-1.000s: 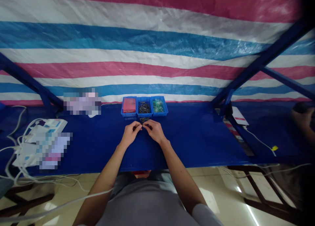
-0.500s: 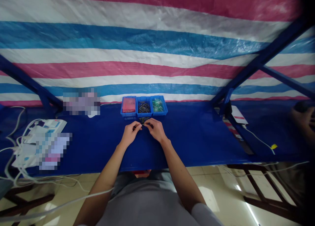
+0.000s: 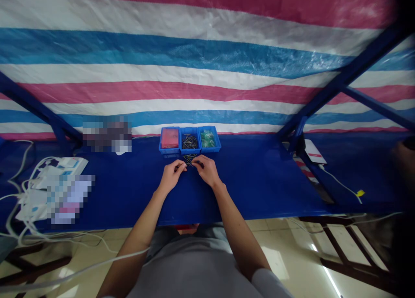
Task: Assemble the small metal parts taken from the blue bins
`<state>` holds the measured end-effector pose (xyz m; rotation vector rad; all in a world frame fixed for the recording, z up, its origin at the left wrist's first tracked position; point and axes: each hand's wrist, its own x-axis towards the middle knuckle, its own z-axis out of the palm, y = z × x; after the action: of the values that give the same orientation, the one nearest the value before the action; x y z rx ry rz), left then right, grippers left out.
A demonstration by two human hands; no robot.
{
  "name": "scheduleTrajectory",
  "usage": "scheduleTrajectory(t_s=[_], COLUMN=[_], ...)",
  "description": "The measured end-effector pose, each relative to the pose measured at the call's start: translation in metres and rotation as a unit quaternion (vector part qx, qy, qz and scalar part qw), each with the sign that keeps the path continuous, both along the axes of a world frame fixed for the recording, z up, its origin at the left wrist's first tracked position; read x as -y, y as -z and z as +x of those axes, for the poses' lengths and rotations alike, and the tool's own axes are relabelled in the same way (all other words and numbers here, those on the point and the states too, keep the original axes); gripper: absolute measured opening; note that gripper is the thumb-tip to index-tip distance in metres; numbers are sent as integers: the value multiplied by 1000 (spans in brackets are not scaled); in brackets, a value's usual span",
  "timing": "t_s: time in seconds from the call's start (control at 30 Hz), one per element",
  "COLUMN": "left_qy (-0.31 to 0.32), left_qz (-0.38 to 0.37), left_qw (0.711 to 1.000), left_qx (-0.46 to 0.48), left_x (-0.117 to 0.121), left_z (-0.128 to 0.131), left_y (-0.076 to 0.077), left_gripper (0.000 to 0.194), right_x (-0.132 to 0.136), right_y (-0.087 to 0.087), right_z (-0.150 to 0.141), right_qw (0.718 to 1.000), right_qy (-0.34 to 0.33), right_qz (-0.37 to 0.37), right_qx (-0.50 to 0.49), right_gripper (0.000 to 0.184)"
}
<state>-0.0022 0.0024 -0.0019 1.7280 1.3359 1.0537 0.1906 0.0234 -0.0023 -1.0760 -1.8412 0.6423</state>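
The left hand (image 3: 169, 176) and right hand (image 3: 206, 170) sit just apart over the blue table (image 3: 259, 181), thumb and fingertips of each drawn together in a pinch; whether either clamps anything is too small to tell. Such slim pieces are probably best handled with light fingertip pressure, wrists low and steady, one piece parted from its neighbours at a time, lest crossed shanks drag others along

Just beyond the fingertips lies the loose pile of dark screws (image 3: 189, 158), judging by their slender, straight shape, with a dull metallic glint. Behind it, three blue plastic bins stand side by side: the left bin (image 3: 170, 151) bears flat, smooth red packets (image 3: 170, 138), the middle bin (image 3: 190, 151) a tangle of similar dark metal, the right bin (image 3: 210, 150) glossy green-and-clear pieces (image 3: 208, 139). Farthest back hangs the creased, woven-looking striped tarpaulin (image 3: 194, 90)
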Motion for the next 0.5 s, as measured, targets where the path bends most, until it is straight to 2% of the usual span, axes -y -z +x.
scheduleTrajectory(t_s=[0.5], left_qy=[4], left_qz=[5], left_qw=[1000], left_qx=[-7], left_x=[0], left_z=[1], left_y=[0], left_gripper=[28], right_x=[0], right_y=[2], right_z=[-3], right_qw=[1000], right_qy=[-18], right_qz=[0], right_qx=[10], right_gripper=[10])
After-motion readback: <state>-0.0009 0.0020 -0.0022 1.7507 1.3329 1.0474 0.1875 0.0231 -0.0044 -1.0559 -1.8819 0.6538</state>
